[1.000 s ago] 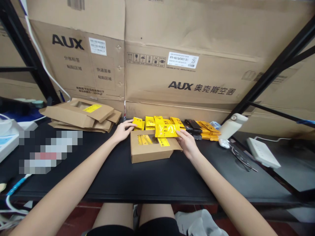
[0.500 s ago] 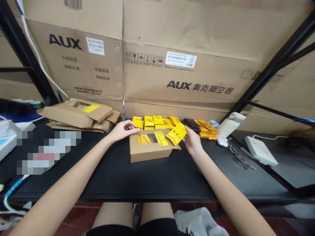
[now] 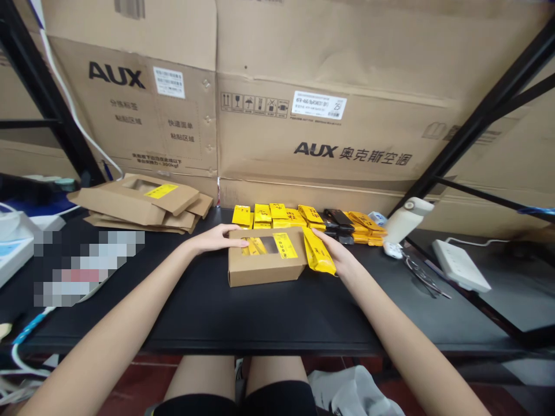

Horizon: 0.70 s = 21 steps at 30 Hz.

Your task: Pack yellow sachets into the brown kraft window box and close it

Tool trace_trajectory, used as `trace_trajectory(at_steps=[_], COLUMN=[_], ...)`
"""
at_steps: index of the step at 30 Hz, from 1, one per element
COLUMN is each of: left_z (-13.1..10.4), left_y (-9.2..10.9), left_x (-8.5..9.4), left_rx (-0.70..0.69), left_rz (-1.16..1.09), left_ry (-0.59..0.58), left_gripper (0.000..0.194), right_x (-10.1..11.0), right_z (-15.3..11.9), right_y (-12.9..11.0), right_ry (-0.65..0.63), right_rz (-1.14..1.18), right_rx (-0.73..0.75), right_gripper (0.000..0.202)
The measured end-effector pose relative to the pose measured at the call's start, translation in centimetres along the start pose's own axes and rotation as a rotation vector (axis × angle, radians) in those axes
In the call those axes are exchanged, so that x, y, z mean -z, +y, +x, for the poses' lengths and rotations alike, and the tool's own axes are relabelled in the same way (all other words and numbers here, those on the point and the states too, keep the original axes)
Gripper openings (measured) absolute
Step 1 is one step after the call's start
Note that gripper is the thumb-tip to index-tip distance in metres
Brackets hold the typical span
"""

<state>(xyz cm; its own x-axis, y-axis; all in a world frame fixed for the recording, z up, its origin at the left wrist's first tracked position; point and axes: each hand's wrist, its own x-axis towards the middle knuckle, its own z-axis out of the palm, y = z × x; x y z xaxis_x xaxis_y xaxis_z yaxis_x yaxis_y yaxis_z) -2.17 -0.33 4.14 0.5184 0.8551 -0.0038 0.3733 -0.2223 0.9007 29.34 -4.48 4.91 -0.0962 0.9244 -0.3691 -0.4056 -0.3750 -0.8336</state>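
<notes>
At a black worktable walled in by large AUX cartons, I see both bare arms stretched toward a small kraft box with a window lying flat near the middle of the table. The left hand rests at the box's far left corner, fingers extended and loosely spread, laid against the cardboard edge rather than curled around it. The right hand is at the box's right end, where it pinches a yellow sachet between thumb and fingers; the sachet is tilted, its upper end touching the open right side of the box, its lower end pointing toward me. Through the window I can make out more yellow packets inside, beside a yellow label on the lid. Just behind the box, along the foot of the cartons, runs a row of yellow sachets, with a dark packet and further yellow ones to their right. A stack of flattened kraft boxes lies well to the left. To the right stand a white handheld device, tilted, and a white flat unit near the black shelf frame. A blurred patch covers something at the left.
</notes>
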Motion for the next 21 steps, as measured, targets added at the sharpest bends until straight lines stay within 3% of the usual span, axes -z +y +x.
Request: trace_trajectory(at_steps=[7,12,17,21], left_z=[-0.1,-0.5,-0.9,-0.8], left_y=[0.4,0.8,1.5,1.3], left_x=[-0.3,-0.2,-0.4,-0.6], left_rx=[0.029,0.066,0.139,0.146], left_rz=[0.029,0.056,-0.140,-0.354], left_ry=[0.009,-0.001,0.040,-0.075], left_gripper=[0.058,0.062,0.067,0.066], right_x=[-0.1,-0.3,0.0,0.1], right_z=[-0.6,-0.8,-0.7,-0.6], right_y=[0.8,0.8,0.6,0.8], right_ry=[0.006,0.020,0.021,0.044], right_rz=[-0.328,-0.369,-0.355,-0.322], right_rx=[0.158,0.278,0.355,0.396], right_gripper=[0.027,0.037,0.038,0.037])
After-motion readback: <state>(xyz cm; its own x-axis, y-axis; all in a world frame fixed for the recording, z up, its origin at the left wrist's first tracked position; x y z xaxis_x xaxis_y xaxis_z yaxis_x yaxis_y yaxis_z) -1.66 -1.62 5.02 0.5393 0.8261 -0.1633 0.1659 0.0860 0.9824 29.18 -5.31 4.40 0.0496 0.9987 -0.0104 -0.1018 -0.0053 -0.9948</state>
